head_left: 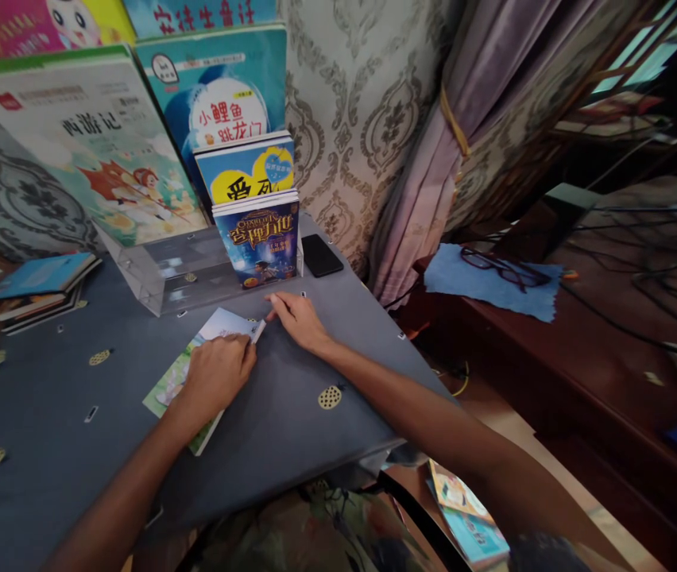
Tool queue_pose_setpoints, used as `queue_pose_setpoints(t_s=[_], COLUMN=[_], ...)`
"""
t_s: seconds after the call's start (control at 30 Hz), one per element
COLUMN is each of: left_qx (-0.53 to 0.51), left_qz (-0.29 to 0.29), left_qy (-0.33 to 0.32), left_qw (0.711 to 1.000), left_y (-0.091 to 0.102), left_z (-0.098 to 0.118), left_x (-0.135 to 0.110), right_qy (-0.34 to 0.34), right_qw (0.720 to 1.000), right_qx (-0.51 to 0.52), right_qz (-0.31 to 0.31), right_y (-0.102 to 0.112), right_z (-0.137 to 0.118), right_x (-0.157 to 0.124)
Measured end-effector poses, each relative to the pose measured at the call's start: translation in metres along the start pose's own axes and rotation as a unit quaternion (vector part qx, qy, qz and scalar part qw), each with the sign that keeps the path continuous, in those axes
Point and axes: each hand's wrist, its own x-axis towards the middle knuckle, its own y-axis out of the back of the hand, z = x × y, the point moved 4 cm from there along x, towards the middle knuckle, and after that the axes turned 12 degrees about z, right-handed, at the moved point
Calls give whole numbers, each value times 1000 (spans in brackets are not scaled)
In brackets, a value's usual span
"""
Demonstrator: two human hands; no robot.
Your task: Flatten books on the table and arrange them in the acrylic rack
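A thin book [175, 381] with a green and pale-blue cover lies at an angle on the grey tablecloth. Across its upper half rests my left hand [219, 369], the fingers bent over its right side and hiding much of the cover. Just beyond the book's top right corner is my right hand [295, 316], fingers loosely bent, with nothing visible in them. Behind both hands stands a clear acrylic book rack [156, 290]. Its front right slot holds a dark-blue book [261, 246], close to my right fingertips.
Larger books, a white one [129, 159] and a teal one [225, 71], stand in the rack. A black phone [322, 256] lies right of it. Stacked books [46, 286] are at left. Glasses [505, 268] rest on a blue cloth [458, 278]. More books [473, 528] are below the table.
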Motion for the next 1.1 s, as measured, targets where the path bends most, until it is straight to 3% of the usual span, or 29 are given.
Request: queue_pose_setpoints(t_s=[0.5,0.77,0.9,1.0,1.1], left_qx=[35,33,26,33,44], left_qz=[-18,5,17,21,29], left_qy=[0,-11,-21,-25,-31], left_qw=[999,999,999,999,998], left_y=[8,5,-2,-9,-12], left_z=[0,3,8,13,17], left_x=[-1,-4,-6,-8,-11], right_qy=[47,109,184,233,247], right_qw=[994,987,983,964,948], right_qx=[81,103,11,-100,-160], right_qz=[60,63,-5,-86,-121], right_y=[5,10,6,-2,-6], right_z=[-6,-20,-24,-22,-21], right_x=[-2,-9,-10,-12,-13])
